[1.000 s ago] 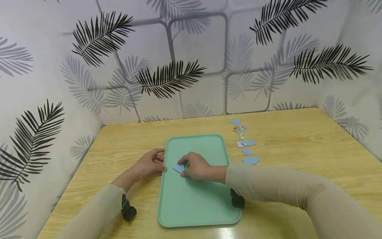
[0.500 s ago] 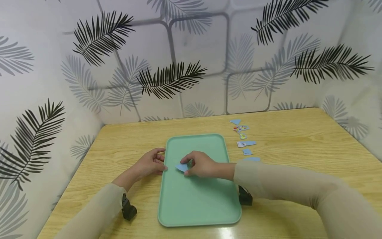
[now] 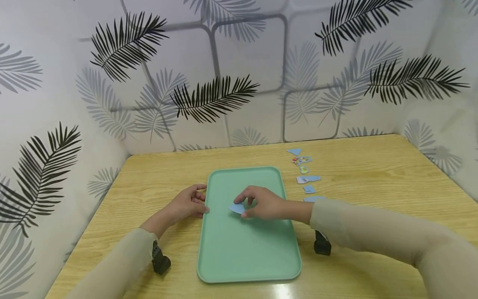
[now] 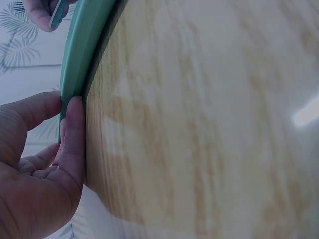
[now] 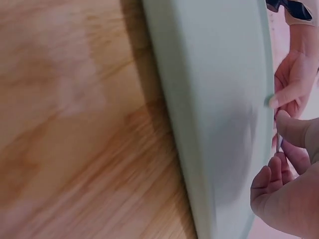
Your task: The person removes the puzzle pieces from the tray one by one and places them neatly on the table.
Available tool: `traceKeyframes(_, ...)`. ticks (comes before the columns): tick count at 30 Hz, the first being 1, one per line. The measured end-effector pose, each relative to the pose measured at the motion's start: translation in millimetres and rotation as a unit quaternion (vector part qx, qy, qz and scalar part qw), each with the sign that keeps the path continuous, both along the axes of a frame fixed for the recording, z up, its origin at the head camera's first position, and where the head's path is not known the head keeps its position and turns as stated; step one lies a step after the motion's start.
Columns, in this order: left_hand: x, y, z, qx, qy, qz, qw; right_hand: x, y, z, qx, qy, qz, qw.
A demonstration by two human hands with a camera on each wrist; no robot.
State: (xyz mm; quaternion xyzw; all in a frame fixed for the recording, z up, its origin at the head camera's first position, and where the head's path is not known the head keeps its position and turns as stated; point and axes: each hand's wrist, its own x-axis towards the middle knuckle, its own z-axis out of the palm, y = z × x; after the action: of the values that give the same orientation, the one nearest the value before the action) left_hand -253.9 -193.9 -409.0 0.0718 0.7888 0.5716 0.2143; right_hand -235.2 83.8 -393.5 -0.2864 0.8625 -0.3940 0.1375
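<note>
A light-blue puzzle piece with a pointed left end is pinched between thumb and forefinger of my right hand, over the upper middle of a mint-green tray. In the left wrist view that hand holds the piece edge-on. My left hand grips the tray's left edge, thumb on the rim. Up close in the left wrist view, its thumb and fingers pinch the tray wall. From the right wrist, the right hand shows with the left hand beyond it at the far rim.
Right of the tray, several flat puzzle pieces lie in a column, among them a blue triangle, a colourful piece and a long blue one. The wooden table meets a leaf-patterned wall behind.
My right hand has moved right across the tray with the blue puzzle piece, which now sits nearer the tray's middle. The left hand has stayed at the tray's edge.
</note>
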Motion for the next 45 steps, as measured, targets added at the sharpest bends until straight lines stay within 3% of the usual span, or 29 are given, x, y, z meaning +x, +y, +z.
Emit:
traceKeyframes(8,0.7,0.3,1.1,-0.003,0.004,-0.004,1.0000,2.5,28,4.3,-0.021,0.011,0.043,0.9988)
traceKeyframes(18,2.6,0.0,1.5,-0.001,-0.003,-0.003,1.0000,3.8,63,6.0,-0.031,-0.009,0.053,0.9981)
traceKeyframes(29,2.6,-1.4,1.3,-0.004,-0.002,-0.004,1.0000,9.6,109,7.6,-0.042,-0.004,0.064,0.9971)
traceKeyframes(38,2.4,0.2,3.1,-0.016,0.000,-0.006,0.9999,24.9,144,6.8,-0.028,-0.014,0.063,0.9975)
traceKeyframes(45,1.0,1.9,1.0,-0.010,-0.008,-0.002,0.9999,34.7,168,0.6,-0.036,0.005,0.066,0.9971)
